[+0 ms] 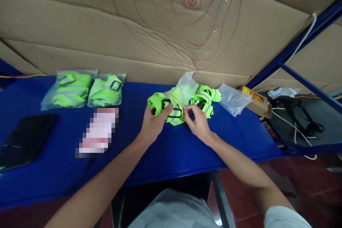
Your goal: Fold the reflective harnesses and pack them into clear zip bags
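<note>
My left hand (155, 123) is closed around a folded neon-yellow reflective strap bundle (175, 118) with grey bands and a black buckle. Its thumb presses on the buckle. Pinched in my right hand (197, 119) is the edge of a clear plastic bag (186, 87), whose mouth lies against the bundle's right side. How much of the bundle is inside the bag I cannot tell. Just behind my right hand sits another loose neon strap bundle (204, 96), partly hidden by the fingers.
Two bagged neon bundles, one (72, 91) and another (106, 91), lie at the back left of the blue table (171, 160). Nearer are a pixelated phone-shaped object (98, 131) and a black flat case (26, 139). Clear bags (235, 99) and a cardboard box (258, 101) lie right.
</note>
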A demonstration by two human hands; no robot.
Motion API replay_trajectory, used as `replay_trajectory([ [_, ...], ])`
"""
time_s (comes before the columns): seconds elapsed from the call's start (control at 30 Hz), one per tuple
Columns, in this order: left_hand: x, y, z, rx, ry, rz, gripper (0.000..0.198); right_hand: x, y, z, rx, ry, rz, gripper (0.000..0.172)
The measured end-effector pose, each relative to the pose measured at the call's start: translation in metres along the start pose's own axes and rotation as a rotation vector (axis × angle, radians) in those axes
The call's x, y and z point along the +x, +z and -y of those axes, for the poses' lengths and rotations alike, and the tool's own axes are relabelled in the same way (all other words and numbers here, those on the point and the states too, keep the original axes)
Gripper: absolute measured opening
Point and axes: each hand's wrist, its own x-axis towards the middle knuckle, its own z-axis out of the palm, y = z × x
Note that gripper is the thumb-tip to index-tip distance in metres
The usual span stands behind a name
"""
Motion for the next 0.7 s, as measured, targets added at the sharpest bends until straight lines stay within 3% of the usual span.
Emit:
replay_trajectory([
  [0.1, 0.001, 0.001, 0.0, -0.066, -0.045, -0.044, 0.048, -0.003, 0.003, 0.006, 0.013, 0.034, -0.009, 0.003],
  [0.23, 0.001, 0.0, 0.005, -0.057, -0.034, -0.054, 0.05, -0.008, 0.01, 0.011, 0.088, 0.06, -0.052, 0.008],
  [0.47, 0.0, -0.005, 0.011, 0.14, 0.169, -0.079, 0.053, -0.014, 0.018, 0.026, 0.225, 0.051, -0.087, 0.011],
  [0.7, -0.004, -0.002, 0.006, 0.325, 0.283, -0.035, 0.061, -0.013, 0.008, 0.025, 0.441, 0.12, -0.114, 0.014],
])
